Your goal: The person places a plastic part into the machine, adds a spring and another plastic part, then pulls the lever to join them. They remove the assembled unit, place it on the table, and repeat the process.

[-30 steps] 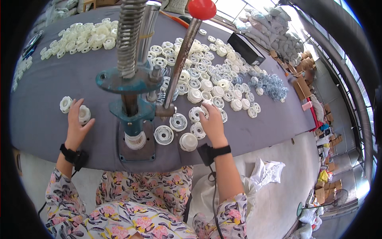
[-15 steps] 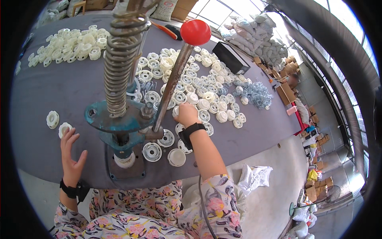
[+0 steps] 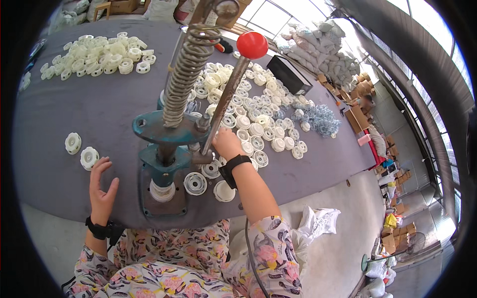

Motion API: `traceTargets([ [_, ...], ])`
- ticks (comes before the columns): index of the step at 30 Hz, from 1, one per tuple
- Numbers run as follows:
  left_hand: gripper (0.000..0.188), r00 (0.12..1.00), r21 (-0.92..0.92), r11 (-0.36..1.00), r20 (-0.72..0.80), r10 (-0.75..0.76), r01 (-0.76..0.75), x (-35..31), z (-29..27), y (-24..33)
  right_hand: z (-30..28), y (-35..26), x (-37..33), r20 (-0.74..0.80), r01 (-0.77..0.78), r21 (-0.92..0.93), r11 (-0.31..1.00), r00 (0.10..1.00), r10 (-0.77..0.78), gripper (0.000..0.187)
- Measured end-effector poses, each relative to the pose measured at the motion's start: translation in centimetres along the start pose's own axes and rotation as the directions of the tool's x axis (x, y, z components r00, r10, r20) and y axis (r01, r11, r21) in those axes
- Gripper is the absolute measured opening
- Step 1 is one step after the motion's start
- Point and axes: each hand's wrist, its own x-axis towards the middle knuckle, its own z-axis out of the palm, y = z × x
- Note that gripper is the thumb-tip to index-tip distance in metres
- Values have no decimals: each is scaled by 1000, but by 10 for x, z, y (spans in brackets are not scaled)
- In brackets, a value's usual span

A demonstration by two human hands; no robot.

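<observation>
My left hand is open, thumb and fingers apart, its fingertips beside a white slotted plastic ring. A second white ring lies just beyond. My right hand reaches behind the foot of the press lever. Its fingers are curled, and the tips and anything they hold are hidden. In front of me stands a teal hand press with a coil spring and a red ball knob. Under its ram sits a white round part. A metal-faced disc and a white cap lie beside the base.
Many round white parts spread across the grey table, with tangled wire springs at their right. Cream rings are heaped at the far left. A black box stands at the back right. Stacked sacks are beyond.
The view has shifted, so the press appears farther right. My right hand has moved left, toward the lever's foot. My left fingertips have drawn slightly back from the nearer ring.
</observation>
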Motion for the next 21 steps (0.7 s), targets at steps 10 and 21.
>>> traceTargets([
  [10,33,933,-168,986,351,78,-19,13,-13,19,-31,-51,-96,301,-304,938,167,953,42,34],
  [21,63,755,-537,783,641,137,314,34,86,43,50,-95,-110,-360,347,789,507,930,-76,34],
])
